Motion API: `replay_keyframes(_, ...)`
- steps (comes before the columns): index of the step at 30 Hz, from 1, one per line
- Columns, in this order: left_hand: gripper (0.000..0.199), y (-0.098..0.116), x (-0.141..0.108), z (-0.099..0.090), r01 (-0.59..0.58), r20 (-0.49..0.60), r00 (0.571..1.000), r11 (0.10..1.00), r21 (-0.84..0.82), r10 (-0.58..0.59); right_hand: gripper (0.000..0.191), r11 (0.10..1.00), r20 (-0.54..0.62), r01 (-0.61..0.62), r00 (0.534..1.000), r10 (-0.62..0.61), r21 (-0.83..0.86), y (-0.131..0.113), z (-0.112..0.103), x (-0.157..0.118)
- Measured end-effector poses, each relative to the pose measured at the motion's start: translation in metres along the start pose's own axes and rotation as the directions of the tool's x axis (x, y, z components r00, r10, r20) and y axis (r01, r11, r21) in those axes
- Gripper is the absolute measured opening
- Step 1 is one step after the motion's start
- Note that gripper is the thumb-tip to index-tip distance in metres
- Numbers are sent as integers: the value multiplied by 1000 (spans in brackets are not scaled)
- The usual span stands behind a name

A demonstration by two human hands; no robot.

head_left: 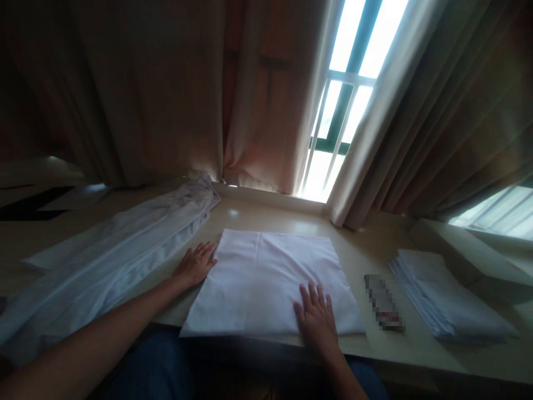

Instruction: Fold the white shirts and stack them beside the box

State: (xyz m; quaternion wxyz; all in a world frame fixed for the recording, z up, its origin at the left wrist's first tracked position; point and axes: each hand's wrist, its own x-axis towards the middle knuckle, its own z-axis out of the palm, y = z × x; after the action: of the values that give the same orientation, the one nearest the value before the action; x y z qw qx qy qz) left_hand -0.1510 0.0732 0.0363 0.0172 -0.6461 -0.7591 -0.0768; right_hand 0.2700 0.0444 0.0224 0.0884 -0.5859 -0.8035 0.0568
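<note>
A white cloth (266, 283), folded into a flat rectangle, lies on the table in front of me, with a crease down its left part and slight wrinkles on the right. My right hand (317, 319) rests flat on its lower right area, fingers spread. At the cloth's left edge, my left hand (196, 264) lies palm down with its fingers stretched out, the fingertips at the border. Neither hand grasps anything.
A long heap of white cloth (120, 244) stretches along the table's left side. To the right are a phone-like, pixelated object (383, 303) and a stack of folded white cloths (449, 294). Curtains (266, 111) and a window (341, 105) stand behind the table (291, 214).
</note>
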Motion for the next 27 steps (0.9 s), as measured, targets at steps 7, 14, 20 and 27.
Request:
replay_keyframes(7, 61, 32, -96, -40, -439, -31, 896, 873, -212, 443, 65, 999, -164, 41, 986, -35, 32, 41, -4, -11)
replay_keyframes(14, 89, 15, -160, -37, -432, 101, 889, 891, -141, 447, 77, 985, -39, 140, 989, -145, -102, 121, -5, -57)
replay_keyframes(20, 93, 11, -156, -15, -437, 134, 888, 898, -50, 440, 73, 993, 25, 77, 997, -75, -85, 125, 0, -71)
replay_keyframes(27, 96, 5, -160, -10, -436, 29, 899, 899, -36, 437, 73, 997, 22, 1, 1000, 0, -74, 108, -17, -85)
